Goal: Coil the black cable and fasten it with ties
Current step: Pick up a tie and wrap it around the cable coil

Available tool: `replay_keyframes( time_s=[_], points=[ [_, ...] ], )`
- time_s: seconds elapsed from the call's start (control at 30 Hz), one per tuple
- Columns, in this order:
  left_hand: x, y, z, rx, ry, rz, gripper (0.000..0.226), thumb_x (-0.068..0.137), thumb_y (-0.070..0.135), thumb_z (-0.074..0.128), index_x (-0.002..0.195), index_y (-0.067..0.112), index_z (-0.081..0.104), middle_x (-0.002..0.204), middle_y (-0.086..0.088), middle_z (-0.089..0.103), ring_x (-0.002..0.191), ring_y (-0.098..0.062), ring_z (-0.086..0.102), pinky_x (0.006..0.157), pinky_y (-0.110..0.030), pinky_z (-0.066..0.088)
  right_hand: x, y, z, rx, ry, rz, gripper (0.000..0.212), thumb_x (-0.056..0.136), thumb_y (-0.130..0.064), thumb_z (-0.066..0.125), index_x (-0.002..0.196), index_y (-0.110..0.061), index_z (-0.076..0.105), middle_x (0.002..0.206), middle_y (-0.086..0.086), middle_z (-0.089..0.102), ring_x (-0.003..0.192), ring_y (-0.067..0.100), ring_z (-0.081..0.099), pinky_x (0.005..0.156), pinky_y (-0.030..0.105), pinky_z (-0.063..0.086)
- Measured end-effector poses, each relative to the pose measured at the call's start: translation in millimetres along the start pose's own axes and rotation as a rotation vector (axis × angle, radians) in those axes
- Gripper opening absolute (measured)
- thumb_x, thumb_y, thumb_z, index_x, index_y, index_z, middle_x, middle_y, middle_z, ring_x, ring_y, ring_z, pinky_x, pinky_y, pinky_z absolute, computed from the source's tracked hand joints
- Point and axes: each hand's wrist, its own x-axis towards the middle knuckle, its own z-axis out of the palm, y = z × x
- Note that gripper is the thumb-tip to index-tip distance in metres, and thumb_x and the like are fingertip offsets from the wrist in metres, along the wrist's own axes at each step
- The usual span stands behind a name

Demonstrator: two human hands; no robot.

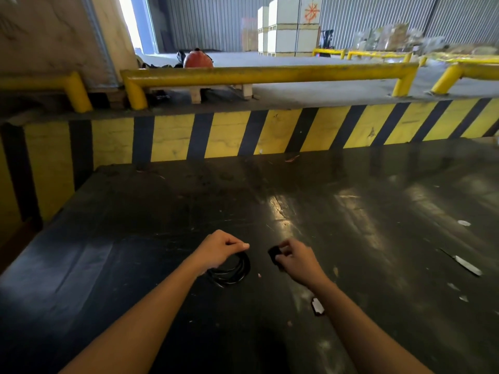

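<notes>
The black cable (234,271) hangs in several round loops under my left hand (220,249), just above the dark table top (351,238). That hand's fingers are closed over the top of the coil, thumb and forefinger pinched together. My right hand (295,259) is a short way to the right, its fingers closed on a small black piece (275,254), which looks like the cable's end or a tie; I cannot tell which. The stretch of cable between the two hands is hidden.
A small white-faced item (317,306) lies beside my right forearm. White scraps (468,265) lie at the table's right. A yellow and black striped wall (243,133) bounds the far edge, with yellow rails (270,72) above it.
</notes>
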Motion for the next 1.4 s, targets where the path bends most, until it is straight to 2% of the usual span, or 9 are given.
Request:
replay_keyframes(
  time_s=[0.07,0.1,0.27,0.43,0.6,0.77,0.93,1.1,1.4],
  points=[
    [6,6,-1,-0.015,-0.003,0.024,0.029,0.086,0.04,0.062,0.104,0.02,0.072,0.055,0.002,0.045,0.036,-0.003,0.034,0.039,-0.017,0.031,2,-25,-18,0.028,0.046,-0.086,0.016,0.082,-0.013,0.065,0.098,-0.014,0.063,0.084,0.007,0.07,0.074,0.022,0.069,0.065,0.031,0.057],
    [8,11,-3,-0.029,-0.004,0.038,0.028,0.085,0.042,0.062,0.102,0.022,0.073,0.056,-0.003,0.049,0.036,-0.004,0.035,0.037,-0.018,0.027,2,-34,-26,0.042,0.066,-0.12,0.016,0.083,-0.014,0.065,0.099,-0.013,0.064,0.083,0.008,0.071,0.075,0.022,0.069,0.067,0.032,0.057],
    [13,45,-5,-0.023,-0.069,0.145,0.027,0.089,0.036,0.059,0.098,0.015,0.073,0.051,0.009,0.047,0.032,0.0,0.039,0.036,-0.011,0.028,0,-62,-51,0.054,0.157,-0.246,0.015,0.079,-0.021,0.071,0.092,-0.02,0.063,0.079,0.006,0.072,0.071,0.02,0.069,0.066,0.033,0.057],
    [20,62,0,0.062,-0.099,0.265,0.016,0.09,0.036,0.057,0.09,0.028,0.071,0.061,0.003,0.054,0.048,-0.004,0.044,0.052,-0.022,0.038,-3,-73,-57,0.081,0.281,-0.26,0.017,0.077,-0.023,0.073,0.088,-0.021,0.059,0.077,0.001,0.069,0.066,0.014,0.068,0.058,0.025,0.054],
    [18,75,0,0.281,-0.082,0.378,0.027,0.091,0.036,0.056,0.11,0.021,0.068,0.099,0.0,0.07,0.086,-0.007,0.064,0.077,-0.022,0.052,-2,-78,-67,0.08,0.358,-0.273,0.011,0.08,-0.019,0.071,0.084,-0.021,0.061,0.071,-0.002,0.069,0.056,0.004,0.064,0.049,0.01,0.047],
    [15,88,-5,0.407,-0.064,0.47,0.024,0.091,0.034,0.055,0.107,0.019,0.067,0.098,-0.004,0.07,0.086,-0.011,0.066,0.082,-0.03,0.055,2,-83,-71,0.056,0.299,-0.252,0.006,0.082,-0.021,0.069,0.082,-0.019,0.064,0.075,0.004,0.071,0.062,0.013,0.067,0.054,0.022,0.053],
    [17,91,-13,0.482,-0.05,0.459,0.028,0.089,0.041,0.055,0.103,0.02,0.068,0.091,-0.003,0.071,0.078,-0.014,0.068,0.078,-0.035,0.058,3,-92,-71,0.071,0.221,-0.261,0.005,0.087,-0.02,0.063,0.085,-0.017,0.066,0.071,0.0,0.07,0.052,0.002,0.064,0.048,0.013,0.046],
    [18,99,-25,0.563,-0.029,0.468,0.028,0.091,0.04,0.053,0.104,0.019,0.067,0.081,0.004,0.063,0.063,-0.004,0.057,0.063,-0.023,0.051,6,-103,-77,0.052,0.153,-0.294,0.008,0.089,-0.016,0.06,0.092,-0.017,0.067,0.075,-0.004,0.069,0.057,0.001,0.065,0.051,0.012,0.046],
    [27,106,-48,0.494,-0.129,0.526,0.016,0.095,0.032,0.048,0.084,0.03,0.061,0.072,0.009,0.058,0.065,-0.005,0.059,0.065,-0.022,0.05,8,-117,-96,0.007,0.071,-0.398,0.015,0.088,-0.011,0.06,0.1,-0.021,0.059,0.082,-0.001,0.067,0.068,0.007,0.064,0.063,0.02,0.05]
  ],
)
